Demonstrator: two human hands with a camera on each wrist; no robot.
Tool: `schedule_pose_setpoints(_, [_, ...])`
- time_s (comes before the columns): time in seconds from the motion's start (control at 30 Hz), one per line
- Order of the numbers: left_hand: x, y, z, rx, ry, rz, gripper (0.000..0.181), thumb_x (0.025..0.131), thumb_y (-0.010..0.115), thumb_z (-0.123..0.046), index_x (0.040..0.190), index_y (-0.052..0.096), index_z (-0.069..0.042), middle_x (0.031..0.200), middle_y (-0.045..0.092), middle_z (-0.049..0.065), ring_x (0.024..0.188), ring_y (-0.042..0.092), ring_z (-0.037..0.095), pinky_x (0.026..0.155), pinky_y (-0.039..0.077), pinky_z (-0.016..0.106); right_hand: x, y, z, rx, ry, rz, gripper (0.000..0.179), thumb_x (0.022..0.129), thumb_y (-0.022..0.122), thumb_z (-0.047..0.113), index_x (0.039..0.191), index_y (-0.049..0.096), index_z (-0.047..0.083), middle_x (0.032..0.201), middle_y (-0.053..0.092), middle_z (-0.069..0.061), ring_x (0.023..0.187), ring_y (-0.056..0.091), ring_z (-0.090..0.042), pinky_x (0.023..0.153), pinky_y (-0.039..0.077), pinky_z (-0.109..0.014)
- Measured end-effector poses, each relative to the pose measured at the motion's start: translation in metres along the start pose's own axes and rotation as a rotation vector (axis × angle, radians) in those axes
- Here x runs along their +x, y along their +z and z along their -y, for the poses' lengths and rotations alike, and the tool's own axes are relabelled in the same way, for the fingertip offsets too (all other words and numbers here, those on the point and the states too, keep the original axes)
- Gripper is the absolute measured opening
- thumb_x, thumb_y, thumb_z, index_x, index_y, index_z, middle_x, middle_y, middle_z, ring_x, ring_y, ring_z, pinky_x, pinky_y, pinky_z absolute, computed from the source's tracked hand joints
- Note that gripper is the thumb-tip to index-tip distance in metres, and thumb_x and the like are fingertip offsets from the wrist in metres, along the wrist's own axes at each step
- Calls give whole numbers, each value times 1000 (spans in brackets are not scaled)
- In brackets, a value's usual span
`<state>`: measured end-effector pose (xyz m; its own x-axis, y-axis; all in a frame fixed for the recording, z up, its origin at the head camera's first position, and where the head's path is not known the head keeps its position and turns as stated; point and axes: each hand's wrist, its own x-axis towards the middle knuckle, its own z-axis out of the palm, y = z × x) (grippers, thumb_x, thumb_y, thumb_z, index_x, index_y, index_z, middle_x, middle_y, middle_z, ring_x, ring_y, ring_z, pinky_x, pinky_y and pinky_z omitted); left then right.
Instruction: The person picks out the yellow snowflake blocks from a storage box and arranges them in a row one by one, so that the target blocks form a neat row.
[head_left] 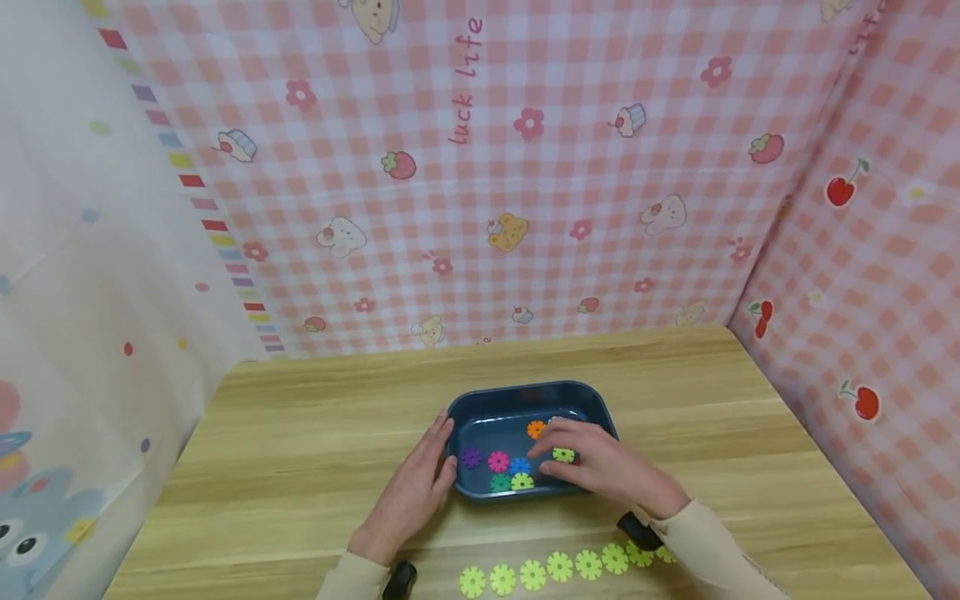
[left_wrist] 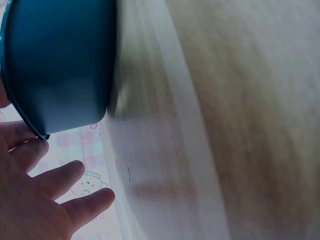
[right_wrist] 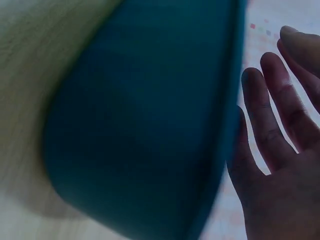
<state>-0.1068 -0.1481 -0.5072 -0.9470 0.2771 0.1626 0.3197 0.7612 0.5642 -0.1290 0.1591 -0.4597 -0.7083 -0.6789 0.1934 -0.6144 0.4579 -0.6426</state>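
A dark blue rectangular tray (head_left: 495, 403) sits on the wooden table with several flower-shaped plastic discs in it. My left hand (head_left: 408, 492) rests at the tray's left edge, fingers fairly straight; the left wrist view shows fingertips (left_wrist: 37, 147) right at the rim. Over the tray's right part is my right hand (head_left: 592, 458), thumb and fingers apart with nothing visible between them. Near its fingertips lie a blue disc (head_left: 519, 467), an orange disc (head_left: 536, 429) and a yellow-green disc (head_left: 563, 455). Purple (head_left: 471, 458), pink (head_left: 498, 462) and green (head_left: 500, 482) discs lie further left.
In front of the tray runs a row of several yellow-green discs (head_left: 532, 575), its right end partly covered by the right sleeve (head_left: 708, 542). A pink checked cloth (head_left: 480, 283) hangs behind the table (head_left: 315, 450), with more cloth at both sides.
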Motion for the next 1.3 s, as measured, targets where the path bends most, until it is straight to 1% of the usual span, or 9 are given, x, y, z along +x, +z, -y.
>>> schedule_pose_setpoints(0.07, [0,0,1,3,-1,1,58,109,53,-26,161,36,-7,170,26,6,153,32,29,121,33,50,7,4,-3,-25,12,34,19,99,72,16,118,75,17,120,68,7,115,64,-25,94,59,-42])
schedule_pose_setpoints(0.13, [0,0,1,6,-6,4,58,109,52,-26,161,36,-7,170,26,7,153,32,28,121,33,50,13,7,-6,-35,24,74,21,99,72,16,120,75,15,121,69,7,124,61,-30,104,53,-49])
schedule_pose_setpoints(0.17, [-1,-1,1,7,-8,5,58,109,52,-26,161,36,-7,170,26,7,153,32,28,121,33,49,17,8,-8,-29,28,96,22,99,72,16,120,75,14,121,70,6,125,60,-30,105,52,-50])
schedule_pose_setpoints(0.23, [-1,-1,2,9,-11,7,58,109,53,-26,161,36,-8,170,26,6,153,31,26,122,32,48,22,11,-11,-12,29,136,22,100,71,16,122,75,14,122,70,4,124,61,-29,105,52,-49])
schedule_pose_setpoints(0.37, [-1,-2,2,14,-9,7,58,109,53,-26,161,36,-8,170,26,6,153,31,25,122,33,47,31,16,-18,0,-1,189,23,100,71,15,122,75,11,118,68,1,108,65,-19,94,57,-40])
schedule_pose_setpoints(0.5, [-1,-2,1,18,-8,8,57,109,52,-26,161,36,-7,170,26,6,153,32,25,121,33,48,38,20,-22,-52,-13,221,24,98,74,17,121,76,12,117,69,5,111,62,-12,98,55,-34])
schedule_pose_setpoints(0.73, [0,-2,1,18,-13,8,57,110,52,-27,161,36,-7,170,26,6,153,31,25,122,33,47,48,28,-29,-122,43,291,28,94,79,22,122,76,18,117,66,10,112,57,-8,104,51,-34])
schedule_pose_setpoints(1.03, [0,-1,1,17,-4,12,57,109,53,-26,161,37,-8,171,25,4,153,32,25,122,33,47,52,30,-35,-134,69,318,29,92,82,21,120,77,17,115,62,9,108,57,-8,101,53,-32])
schedule_pose_setpoints(1.3, [1,1,0,26,-12,11,58,110,52,-28,162,36,-9,171,25,4,153,33,25,121,34,48,52,30,-42,-146,87,266,22,95,77,19,116,78,16,113,64,8,105,60,-9,99,55,-34])
